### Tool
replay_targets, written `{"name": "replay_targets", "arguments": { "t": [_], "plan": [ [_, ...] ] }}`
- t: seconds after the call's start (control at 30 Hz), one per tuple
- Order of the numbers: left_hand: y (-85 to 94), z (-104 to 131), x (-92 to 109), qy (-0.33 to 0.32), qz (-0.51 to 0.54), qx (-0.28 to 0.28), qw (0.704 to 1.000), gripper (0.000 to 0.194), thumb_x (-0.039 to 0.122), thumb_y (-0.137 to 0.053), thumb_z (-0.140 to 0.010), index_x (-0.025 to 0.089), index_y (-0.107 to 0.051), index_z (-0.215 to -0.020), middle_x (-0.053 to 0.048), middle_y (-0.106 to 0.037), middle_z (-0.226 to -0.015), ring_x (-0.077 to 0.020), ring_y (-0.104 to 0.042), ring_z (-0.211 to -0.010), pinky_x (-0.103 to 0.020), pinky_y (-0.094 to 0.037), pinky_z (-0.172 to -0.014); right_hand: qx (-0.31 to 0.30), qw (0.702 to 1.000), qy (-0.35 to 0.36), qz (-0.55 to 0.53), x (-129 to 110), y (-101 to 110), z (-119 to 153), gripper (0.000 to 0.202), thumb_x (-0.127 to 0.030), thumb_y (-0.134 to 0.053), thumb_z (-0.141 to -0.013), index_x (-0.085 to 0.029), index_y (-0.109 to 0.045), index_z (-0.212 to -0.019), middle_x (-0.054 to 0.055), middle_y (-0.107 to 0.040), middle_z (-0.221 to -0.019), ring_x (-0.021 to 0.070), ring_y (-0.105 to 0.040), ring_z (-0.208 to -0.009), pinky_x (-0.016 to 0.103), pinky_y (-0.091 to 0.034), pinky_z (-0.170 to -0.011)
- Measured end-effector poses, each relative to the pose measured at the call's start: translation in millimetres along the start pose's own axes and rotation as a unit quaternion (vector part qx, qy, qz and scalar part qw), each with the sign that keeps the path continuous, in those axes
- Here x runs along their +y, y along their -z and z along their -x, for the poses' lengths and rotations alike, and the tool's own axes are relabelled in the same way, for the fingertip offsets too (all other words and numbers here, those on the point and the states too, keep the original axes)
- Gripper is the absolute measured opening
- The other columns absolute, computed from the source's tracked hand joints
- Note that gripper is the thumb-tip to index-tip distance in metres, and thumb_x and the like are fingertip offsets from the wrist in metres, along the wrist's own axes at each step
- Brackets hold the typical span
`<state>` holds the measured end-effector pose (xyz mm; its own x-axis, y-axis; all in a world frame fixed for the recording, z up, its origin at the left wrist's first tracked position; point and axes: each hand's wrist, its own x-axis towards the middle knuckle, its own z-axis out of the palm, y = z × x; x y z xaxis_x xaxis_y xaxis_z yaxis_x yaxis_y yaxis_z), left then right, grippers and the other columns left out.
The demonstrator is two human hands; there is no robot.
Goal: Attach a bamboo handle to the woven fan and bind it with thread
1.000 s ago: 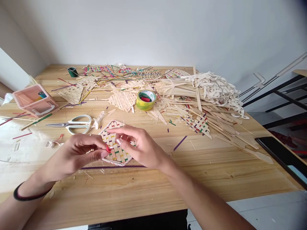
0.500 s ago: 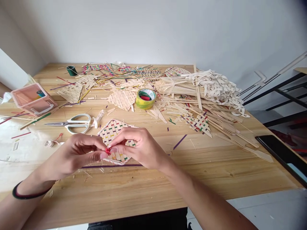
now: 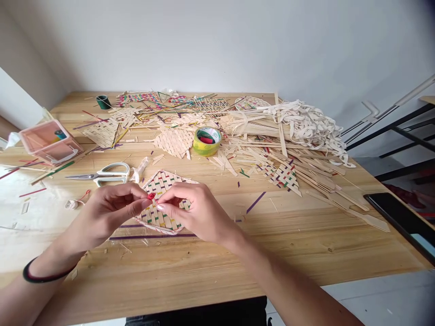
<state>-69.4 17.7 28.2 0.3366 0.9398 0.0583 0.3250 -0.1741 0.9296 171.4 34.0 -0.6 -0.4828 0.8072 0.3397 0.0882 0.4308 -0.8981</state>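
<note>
1. The left hand (image 3: pixel 108 210) is clamped by thumb and forefinger on a small red thread bundle (image 3: pixel 151 196); the right hand (image 3: pixel 200 213) has its thumb and forefinger drawn together just beside it, though I cannot tell whether they grip a strand
2. The hands are near each other, with a narrow gap between their fingertips
3. The red thread bundle is held in front of the near-centre of the counter (image 3: pixel 217 271), over the woven panel (image 3: pixel 161 219) as seen from the head; its long axis looks roughly sideways, from the left fingertips toward the right ones, but it is too small to tell one end from the other
4. The woven panel lies flat beneath the hands, pale with coloured strips and a bound, angular rim; its near edge slopes toward the person from left to right, and its full long axis is partly hidden by the hands
5. A purple strip (image 3: pixel 152 237) runs sideways along the counter, just on the person's side of the panel
6. Beyond the left hand, white-handled scissors (image 3: pixel 112 174) lie sideways, blades pointing left, handles to the right
7. Farther back, a roll of tape (image 3: pixel 207 141) lies with its opening upward, beside a plain woven piece (image 3: pixel 174 142)
</note>
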Motion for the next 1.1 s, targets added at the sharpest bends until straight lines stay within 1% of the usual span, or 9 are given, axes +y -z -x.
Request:
{"name": "replay_targets", "arguments": {
  "t": [0.2, 0.37, 0.5, 0.6, 0.67, 0.73, 0.87, 0.97, 1.1],
  "plan": [
    [-1.0, 1.5, -7.2, -0.011, -0.122, 0.002, 0.992, 0.027, 0.037, -0.068, -0.106, 0.020, -0.082, -0.090, -0.003, -0.079, -0.080, -0.0149, -0.069, -0.070, -0.021, -0.052, -0.063, 0.009, 0.994, 0.060, 0.088, 3.0, -5.1, 2.9, 0.009, -0.012, -0.075, -0.102, -0.016, -0.081, -0.096, 0.005, -0.081, -0.091, 0.0152, -0.070, -0.077, 0.028, -0.055, -0.078],
    [-5.2, 1.5, -5.7, -0.049, -0.213, -0.035, 0.975, 0.028, 0.033, -0.062, -0.107, 0.019, -0.080, -0.091, 0.001, -0.073, -0.069, -0.0108, -0.058, -0.056, -0.019, -0.044, -0.053, -0.005, 0.980, 0.102, 0.171, 7.4, -4.5, 4.4, 0.015, -0.016, -0.068, -0.109, -0.017, -0.079, -0.098, 0.006, -0.078, -0.092, 0.0158, -0.069, -0.080, 0.028, -0.054, -0.079],
    [-7.8, 1.7, -3.4, -0.076, -0.226, -0.080, 0.968, 0.030, 0.030, -0.059, -0.109, 0.019, -0.079, -0.089, 0.003, -0.067, -0.065, -0.0100, -0.052, -0.054, -0.020, -0.039, -0.050, -0.013, 0.970, 0.139, 0.199, 7.9, -3.4, 3.6, 0.016, -0.013, -0.066, -0.111, -0.015, -0.077, -0.100, 0.006, -0.075, -0.095, 0.0162, -0.069, -0.086, 0.027, -0.054, -0.081],
    [-8.5, 3.2, -3.5, -0.111, -0.229, -0.108, 0.961, 0.028, 0.026, -0.057, -0.111, 0.019, -0.078, -0.092, 0.004, -0.066, -0.065, -0.0096, -0.047, -0.054, -0.021, -0.036, -0.050, -0.034, 0.969, 0.136, 0.202, 5.5, -1.2, 2.7, 0.017, -0.012, -0.067, -0.110, -0.015, -0.075, -0.096, 0.006, -0.074, -0.096, 0.0156, -0.068, -0.086, 0.026, -0.053, -0.081],
    [-8.1, 4.2, -4.1, -0.133, -0.228, -0.117, 0.957, 0.025, 0.021, -0.056, -0.111, 0.020, -0.077, -0.097, 0.004, -0.071, -0.070, -0.0094, -0.049, -0.056, -0.021, -0.038, -0.053, -0.042, 0.975, 0.127, 0.178, 3.8, 1.3, 2.0, 0.017, -0.012, -0.070, -0.109, -0.016, -0.074, -0.093, 0.005, -0.074, -0.095, 0.0150, -0.068, -0.085, 0.026, -0.053, -0.080],
    [-6.8, 5.0, -4.7, -0.145, -0.213, -0.122, 0.958, 0.023, 0.015, -0.057, -0.110, 0.023, -0.078, -0.103, 0.004, -0.076, -0.078, -0.0089, -0.057, -0.060, -0.019, -0.043, -0.059, -0.041, 0.982, 0.122, 0.140, 2.7, 4.4, 1.2, 0.017, -0.009, -0.072, -0.107, -0.016, -0.074, -0.092, 0.004, -0.075, -0.094, 0.0149, -0.069, -0.086, 0.026, -0.054, -0.081],
    [-3.1, 6.1, -4.6, -0.142, -0.150, -0.103, 0.973, 0.023, 0.011, -0.062, -0.107, 0.027, -0.079, -0.110, 0.003, -0.083, -0.091, -0.0097, -0.072, -0.075, -0.017, -0.054, -0.071, -0.033, 0.991, 0.099, 0.084, 1.3, 8.5, -0.4, 0.016, -0.005, -0.072, -0.105, -0.017, -0.076, -0.096, 0.004, -0.079, -0.098, 0.0152, -0.072, -0.090, 0.026, -0.054, -0.082],
    [-1.7, 5.8, -3.7, -0.125, -0.121, -0.059, 0.983, 0.018, 0.017, -0.067, -0.107, 0.027, -0.081, -0.105, 0.003, -0.082, -0.088, -0.0111, -0.072, -0.074, -0.018, -0.055, -0.069, -0.026, 0.996, 0.068, 0.060, -0.2, 7.3, -0.8, 0.011, -0.008, -0.074, -0.104, -0.017, -0.078, -0.099, 0.004, -0.080, -0.098, 0.0145, -0.072, -0.087, 0.025, -0.053, -0.079],
    [-2.1, 4.8, -4.5, -0.093, -0.122, -0.010, 0.988, 0.018, 0.025, -0.067, -0.107, 0.024, -0.082, -0.097, 0.000, -0.080, -0.083, -0.0127, -0.071, -0.070, -0.021, -0.054, -0.066, -0.005, 0.999, 0.034, 0.038, -2.0, 1.9, 0.0, 0.006, -0.013, -0.079, -0.102, -0.017, -0.079, -0.097, 0.002, -0.078, -0.089, 0.0133, -0.068, -0.078, 0.025, -0.052, -0.073]
  ]
}}
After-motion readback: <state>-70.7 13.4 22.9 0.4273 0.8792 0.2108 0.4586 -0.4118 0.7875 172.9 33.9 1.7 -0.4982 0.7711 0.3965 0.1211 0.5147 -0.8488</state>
